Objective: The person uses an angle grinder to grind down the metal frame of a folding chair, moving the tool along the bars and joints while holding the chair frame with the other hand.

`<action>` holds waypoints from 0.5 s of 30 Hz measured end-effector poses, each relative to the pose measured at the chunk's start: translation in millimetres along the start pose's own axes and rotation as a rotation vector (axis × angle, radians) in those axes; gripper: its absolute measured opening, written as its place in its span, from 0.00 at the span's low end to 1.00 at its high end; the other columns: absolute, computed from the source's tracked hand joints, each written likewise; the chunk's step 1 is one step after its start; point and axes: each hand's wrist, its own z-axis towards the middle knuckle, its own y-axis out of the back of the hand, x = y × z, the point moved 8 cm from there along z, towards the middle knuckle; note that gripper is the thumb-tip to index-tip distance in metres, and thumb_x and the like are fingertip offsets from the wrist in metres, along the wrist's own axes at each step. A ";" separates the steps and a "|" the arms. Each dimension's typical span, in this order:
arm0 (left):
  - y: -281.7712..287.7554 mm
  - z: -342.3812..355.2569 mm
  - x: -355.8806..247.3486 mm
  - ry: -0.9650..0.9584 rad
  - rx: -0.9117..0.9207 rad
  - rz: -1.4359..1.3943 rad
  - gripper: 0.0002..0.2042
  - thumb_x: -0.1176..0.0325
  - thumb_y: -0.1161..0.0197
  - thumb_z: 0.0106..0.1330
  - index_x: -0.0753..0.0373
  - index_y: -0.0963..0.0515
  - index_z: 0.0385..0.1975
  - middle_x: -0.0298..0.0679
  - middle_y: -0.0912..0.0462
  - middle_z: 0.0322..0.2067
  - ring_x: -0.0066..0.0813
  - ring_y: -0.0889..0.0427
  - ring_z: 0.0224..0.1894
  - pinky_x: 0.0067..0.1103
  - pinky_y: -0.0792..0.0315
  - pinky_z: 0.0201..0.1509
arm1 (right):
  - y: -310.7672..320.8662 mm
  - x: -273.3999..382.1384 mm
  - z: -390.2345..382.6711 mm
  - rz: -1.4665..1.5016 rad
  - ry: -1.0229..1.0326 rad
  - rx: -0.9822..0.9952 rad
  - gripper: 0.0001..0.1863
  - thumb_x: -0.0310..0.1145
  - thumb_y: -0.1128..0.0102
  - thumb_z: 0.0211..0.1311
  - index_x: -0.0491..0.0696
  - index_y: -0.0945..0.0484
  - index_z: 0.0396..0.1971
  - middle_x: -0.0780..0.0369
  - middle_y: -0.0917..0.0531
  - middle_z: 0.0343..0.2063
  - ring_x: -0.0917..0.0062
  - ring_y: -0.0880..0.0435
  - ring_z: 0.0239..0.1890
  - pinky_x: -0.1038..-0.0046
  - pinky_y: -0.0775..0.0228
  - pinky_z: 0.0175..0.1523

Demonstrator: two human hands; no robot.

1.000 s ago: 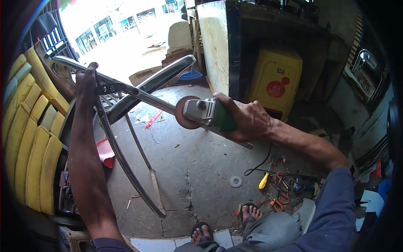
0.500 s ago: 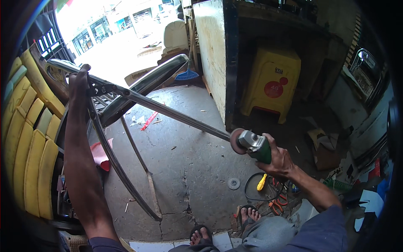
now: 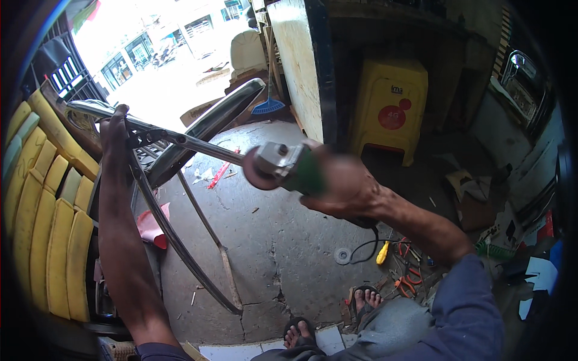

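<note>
Head view. A shiny, tubular metal frame (image 3: 208,146) sloped over the grey concrete floor (image 3: 313,234). At the frame's upper left, the left hand (image 3: 113,127) was wrapped around the tubing, fingers mostly hidden. Right of the frame, the blurred right hand (image 3: 349,183) clasped a green-and-silver angle grinder (image 3: 305,171), its reddish-brown disc (image 3: 257,174) overlapping the long tube. Judged underway; I couldn't separate finished stretches from remaining ones.

Yellow plastic stool (image 3: 376,102) with red dots over there, long yellow padded strips (image 3: 56,240) side by side, blue fan-shaped plastic broom (image 3: 268,107), yellow-handled screwdriver (image 3: 382,253) near orange-handled pliers (image 3: 401,284) on the grey concrete floor (image 3: 325,222)
</note>
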 end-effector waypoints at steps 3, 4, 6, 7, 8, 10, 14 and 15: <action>1.3 7.9 12.6 0.051 -0.017 0.028 0.16 0.57 0.35 0.65 0.66 0.21 0.26 0.38 0.20 0.23 0.25 0.22 0.22 0.24 0.28 0.28 | 2.2 -29.3 -40.3 0.005 -0.124 -0.006 0.50 0.45 0.29 0.53 0.49 0.53 0.68 0.40 0.16 0.34 0.40 0.14 0.34 0.48 0.19 0.48; 1.2 7.4 14.7 0.068 -0.014 0.029 0.17 0.57 0.35 0.65 0.66 0.21 0.26 0.38 0.20 0.23 0.25 0.22 0.22 0.24 0.28 0.28 | -1.7 -44.5 -53.0 0.014 -0.183 0.001 0.49 0.46 0.31 0.53 0.50 0.53 0.68 0.40 0.16 0.34 0.40 0.14 0.35 0.48 0.18 0.49; 1.5 6.1 14.4 0.083 -0.002 0.035 0.17 0.56 0.35 0.65 0.67 0.21 0.26 0.38 0.19 0.23 0.25 0.22 0.22 0.24 0.28 0.28 | -10.4 -76.8 -80.7 0.017 -0.307 -0.014 0.49 0.47 0.31 0.53 0.51 0.53 0.69 0.39 0.16 0.36 0.39 0.14 0.37 0.49 0.18 0.50; -2.7 1.9 13.5 0.086 0.013 0.031 0.17 0.56 0.35 0.66 0.67 0.21 0.27 0.38 0.19 0.24 0.26 0.22 0.22 0.24 0.27 0.28 | -12.5 -96.8 -99.8 0.002 -0.381 -0.039 0.50 0.48 0.31 0.53 0.52 0.53 0.69 0.38 0.16 0.37 0.38 0.15 0.39 0.50 0.19 0.52; -2.6 -1.7 9.0 0.084 0.022 0.032 0.17 0.56 0.35 0.66 0.67 0.21 0.28 0.38 0.19 0.24 0.26 0.22 0.22 0.24 0.27 0.29 | -15.4 -114.5 -116.9 -0.008 -0.446 -0.064 0.51 0.48 0.30 0.53 0.52 0.53 0.70 0.38 0.16 0.38 0.37 0.15 0.42 0.50 0.19 0.54; 6.2 2.9 4.9 0.059 0.005 0.054 0.16 0.56 0.36 0.67 0.67 0.20 0.32 0.39 0.19 0.25 0.26 0.21 0.23 0.23 0.26 0.30 | -22.7 -142.8 -145.1 0.043 -0.521 -0.125 0.53 0.48 0.29 0.52 0.52 0.54 0.71 0.37 0.16 0.41 0.37 0.16 0.45 0.50 0.21 0.56; -4.1 -12.6 -6.1 0.140 0.090 0.097 0.16 0.57 0.37 0.69 0.67 0.21 0.40 0.40 0.18 0.31 0.29 0.18 0.32 0.26 0.22 0.36 | -31.6 -158.8 -178.3 0.084 -0.627 -0.181 0.56 0.48 0.27 0.51 0.52 0.55 0.73 0.39 0.17 0.46 0.39 0.17 0.50 0.51 0.23 0.59; -0.3 -10.0 -5.8 0.101 0.115 0.024 0.15 0.57 0.38 0.70 0.66 0.21 0.40 0.38 0.18 0.31 0.29 0.17 0.34 0.26 0.22 0.39 | -36.5 -151.2 -175.6 0.095 -0.648 -0.171 0.56 0.47 0.26 0.51 0.52 0.54 0.73 0.39 0.17 0.48 0.39 0.17 0.51 0.51 0.24 0.60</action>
